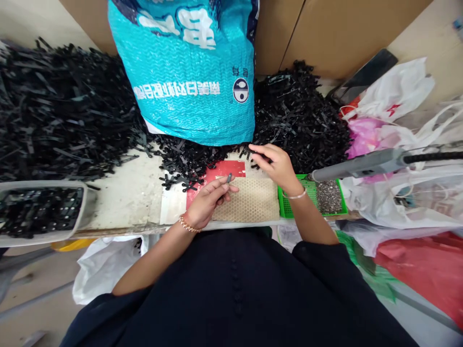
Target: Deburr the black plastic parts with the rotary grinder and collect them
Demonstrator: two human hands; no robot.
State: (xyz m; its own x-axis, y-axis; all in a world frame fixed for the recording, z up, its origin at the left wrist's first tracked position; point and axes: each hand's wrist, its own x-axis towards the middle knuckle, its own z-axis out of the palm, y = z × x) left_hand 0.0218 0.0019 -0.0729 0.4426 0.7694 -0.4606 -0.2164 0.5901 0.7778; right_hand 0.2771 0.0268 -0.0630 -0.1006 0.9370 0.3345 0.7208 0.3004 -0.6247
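Left hand (209, 198), nearly closed, is pinching a small dark part (229, 178) over the patterned mat (255, 202); right hand (278, 166), half curled, is hovering near the black pile (300, 125), whether gripping anything being unclear.

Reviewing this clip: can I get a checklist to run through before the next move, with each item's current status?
1. Left hand has a small dark part at its fingertips: ok.
2. Right hand holds a part: cannot tell; its fingers are beside the right-hand black pile.
3. Honeycomb-patterned mat lies on the work surface in front of the person: ok.
4. Green basket has small pieces in it: ok.
5. Grey tool well clear of the right wrist: not ok; its tip looks close to it.
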